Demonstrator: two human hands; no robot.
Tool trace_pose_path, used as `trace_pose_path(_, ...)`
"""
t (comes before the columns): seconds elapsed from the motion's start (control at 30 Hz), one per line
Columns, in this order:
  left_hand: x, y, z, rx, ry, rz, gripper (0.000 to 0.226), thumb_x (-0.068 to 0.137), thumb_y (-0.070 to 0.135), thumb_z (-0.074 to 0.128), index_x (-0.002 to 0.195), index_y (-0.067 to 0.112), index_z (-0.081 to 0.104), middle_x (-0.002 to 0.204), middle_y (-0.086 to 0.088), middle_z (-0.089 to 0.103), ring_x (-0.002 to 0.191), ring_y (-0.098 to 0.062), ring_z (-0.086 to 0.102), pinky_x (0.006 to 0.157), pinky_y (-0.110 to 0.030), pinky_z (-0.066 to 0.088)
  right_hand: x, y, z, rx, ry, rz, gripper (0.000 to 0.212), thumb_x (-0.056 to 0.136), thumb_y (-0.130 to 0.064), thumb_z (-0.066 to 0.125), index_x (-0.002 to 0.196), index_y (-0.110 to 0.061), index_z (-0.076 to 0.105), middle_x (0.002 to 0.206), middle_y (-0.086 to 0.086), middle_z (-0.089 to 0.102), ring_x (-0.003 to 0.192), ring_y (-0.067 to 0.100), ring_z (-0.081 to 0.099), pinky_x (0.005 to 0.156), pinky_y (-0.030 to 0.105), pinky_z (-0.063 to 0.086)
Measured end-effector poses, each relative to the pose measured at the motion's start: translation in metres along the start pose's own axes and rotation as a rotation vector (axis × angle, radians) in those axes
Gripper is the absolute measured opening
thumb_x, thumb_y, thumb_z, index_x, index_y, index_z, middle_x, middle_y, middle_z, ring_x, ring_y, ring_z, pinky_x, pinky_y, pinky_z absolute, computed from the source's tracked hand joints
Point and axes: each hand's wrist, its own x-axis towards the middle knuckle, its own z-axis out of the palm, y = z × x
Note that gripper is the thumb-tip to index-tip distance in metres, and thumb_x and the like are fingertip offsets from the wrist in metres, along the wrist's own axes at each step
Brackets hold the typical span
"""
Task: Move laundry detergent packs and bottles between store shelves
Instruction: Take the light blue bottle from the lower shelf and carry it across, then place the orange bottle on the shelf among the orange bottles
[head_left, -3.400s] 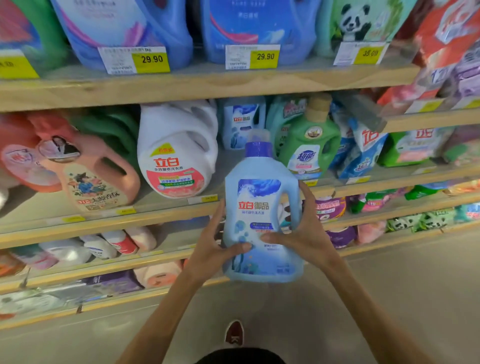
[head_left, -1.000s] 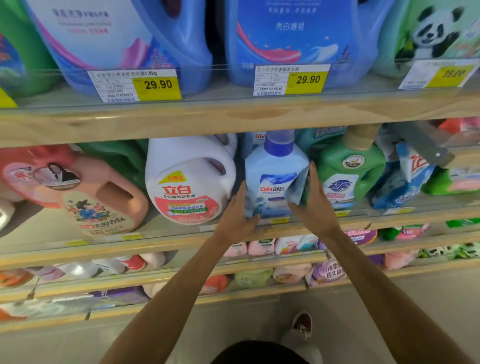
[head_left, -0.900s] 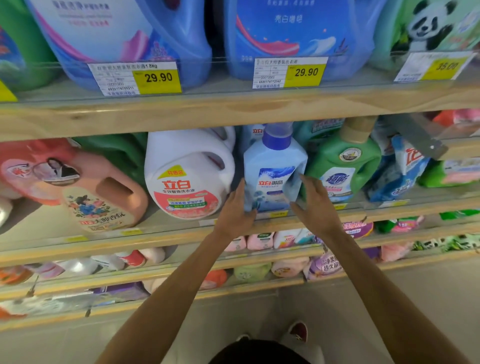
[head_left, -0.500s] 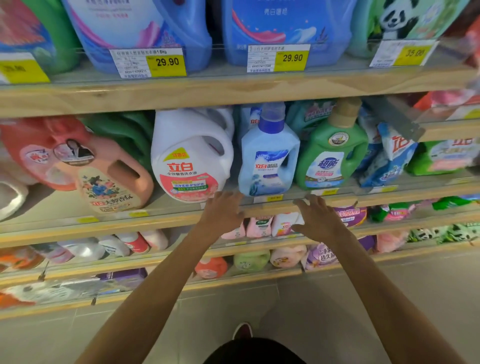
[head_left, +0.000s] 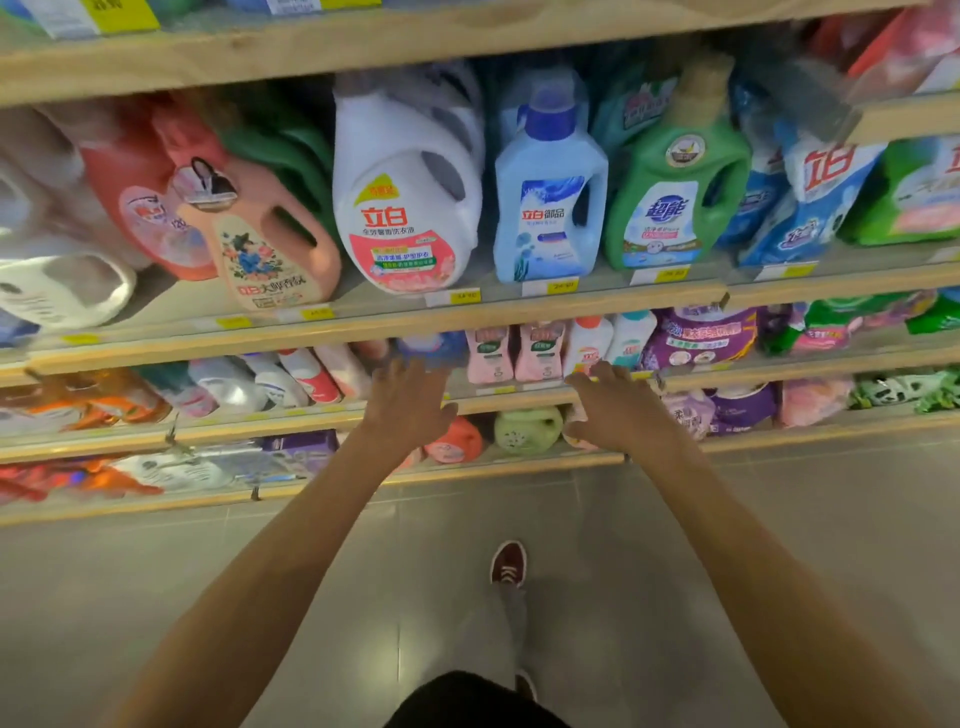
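Observation:
A light blue detergent bottle (head_left: 550, 208) with a dark blue cap stands upright on the wooden middle shelf (head_left: 363, 325), between a white jug (head_left: 408, 192) and a green bottle (head_left: 675, 192). My left hand (head_left: 408, 402) and my right hand (head_left: 621, 408) hang well below it, in front of the lower shelves. Fingers of both are spread and hold nothing. Neither hand touches the bottle.
A pink jug (head_left: 260, 244) and red bottles lean at the left of the middle shelf, blue and green packs (head_left: 810, 202) at the right. Lower shelves hold small pink bottles (head_left: 511, 353), purple packs (head_left: 706, 338) and pouches. Grey tiled floor (head_left: 156, 582) lies below.
Both hands carried the light blue bottle up, set it on the middle shelf, let go and dropped back toward the lower shelves. The view tilted downward.

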Motion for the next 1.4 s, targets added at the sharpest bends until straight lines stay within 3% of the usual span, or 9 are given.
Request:
trace_pose_path(0.1,-0.031,-0.007,0.019,0.009,-0.067,-0.029,0.055,0.097,0.046,0.053,0.147,0.027,0.043,0.153,-0.011,0.039,0.141,-0.034,0.036,0.108,-0.050,0.036,-0.011,-0.012,0.020,-0.006,-0.059,-0.014,0.070,0.093,-0.046,0.060,0.151,-0.020,0.030,0.155,0.016,0.025,0.142,0.037,0.026,0.109,0.054,0.031)
trace_pose_path(0.4,-0.081,-0.046,0.058,-0.035,-0.121,-0.119,0.052,0.096,0.046,0.052,0.144,0.025,0.046,0.144,-0.009,0.048,0.133,-0.033,0.045,0.104,-0.049,0.043,-0.022,-0.063,0.044,-0.019,-0.142,-0.067,0.067,0.091,-0.046,0.062,0.147,-0.019,0.036,0.152,0.016,0.029,0.138,0.037,0.032,0.107,0.051,0.035)
trace_pose_path(0.97,-0.080,-0.162,0.108,-0.170,-0.224,-0.092,0.054,0.098,0.043,0.052,0.145,0.020,0.044,0.143,-0.013,0.050,0.132,-0.037,0.046,0.103,-0.050,0.042,0.038,-0.188,0.070,-0.052,-0.277,-0.049,0.071,0.090,-0.053,0.061,0.147,-0.019,0.036,0.145,0.016,0.039,0.133,0.036,0.039,0.106,0.050,0.041)
trace_pose_path(1.13,-0.070,-0.174,0.126,-0.188,-0.296,-0.080,0.054,0.098,0.045,0.053,0.145,0.019,0.044,0.145,-0.013,0.048,0.135,-0.036,0.045,0.104,-0.052,0.042,0.045,-0.197,0.086,-0.013,-0.290,-0.022,0.073,0.089,-0.049,0.064,0.148,-0.018,0.035,0.144,0.018,0.041,0.132,0.037,0.042,0.104,0.048,0.042)
trace_pose_path(1.4,-0.030,-0.163,0.150,-0.311,-0.259,-0.124,0.051,0.098,0.040,0.054,0.143,0.018,0.046,0.141,-0.012,0.053,0.130,-0.034,0.050,0.102,-0.050,0.046,0.087,-0.173,0.107,0.011,-0.335,-0.033,0.073,0.090,-0.047,0.063,0.151,-0.023,0.030,0.152,0.015,0.033,0.140,0.037,0.032,0.109,0.050,0.038)
